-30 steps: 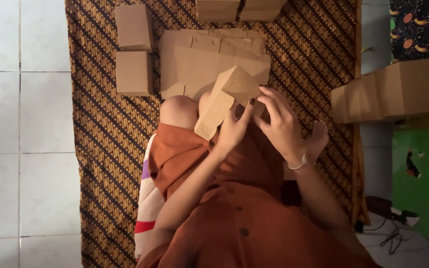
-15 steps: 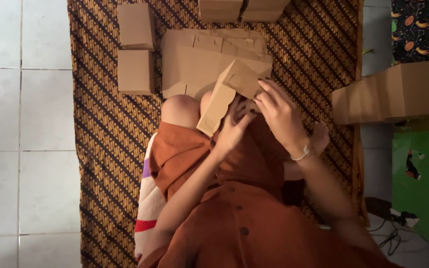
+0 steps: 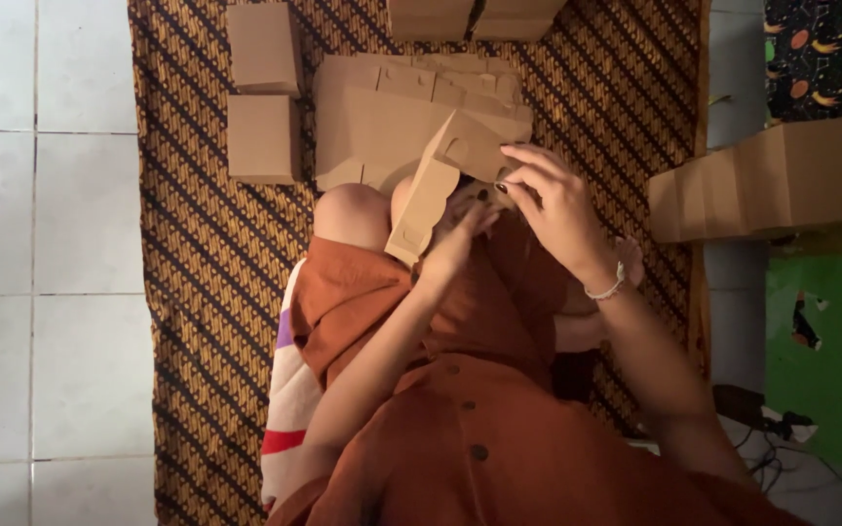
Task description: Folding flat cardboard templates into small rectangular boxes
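Hands meet over the lap, both busy on one half-folded cardboard box blank (image 3: 445,180). Left hand (image 3: 455,244) comes up from below, fingers pinching the lower edge of the long hanging panel; right hand (image 3: 553,200) curls over the top, fingertips pressing a flap down near the fold. So the blank sits between them, propped above the bare knee (image 3: 353,216) — not resting on anything firm. My worry is that thin panel: with only fingertip hold, a hard push from the right could buckle it off its crease, or it could slip from the left pinch and spring open. Just beyond the hands lies a stack of flat blanks (image 3: 392,117); further left of them, two finished boxes (image 3: 263,93) stand on the patterned mat (image 3: 197,244), more at the far edge.
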